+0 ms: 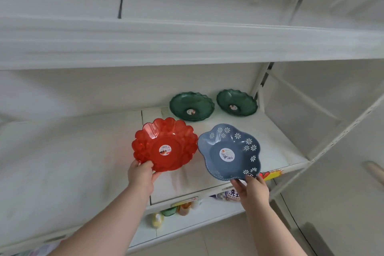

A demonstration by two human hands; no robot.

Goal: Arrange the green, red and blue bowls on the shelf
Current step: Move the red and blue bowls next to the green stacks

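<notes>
My left hand (pixel 140 175) grips the near rim of a red scalloped bowl (pixel 166 143), held over the middle of the white shelf (pixel 83 162). My right hand (pixel 252 188) pinches the near rim of a blue bowl with white flowers (pixel 228 151), tilted over the shelf's front right part. Two green scalloped bowls (pixel 191 106) (pixel 236 102) lean side by side at the back right of the shelf. Each bowl has a round sticker in its centre.
An upper shelf board (pixel 187 43) runs overhead. A white upright post (pixel 342 131) stands at the right. Below the shelf's front edge are small bottles (pixel 182 209) and a detergent pack (pixel 230 193) on a lower shelf.
</notes>
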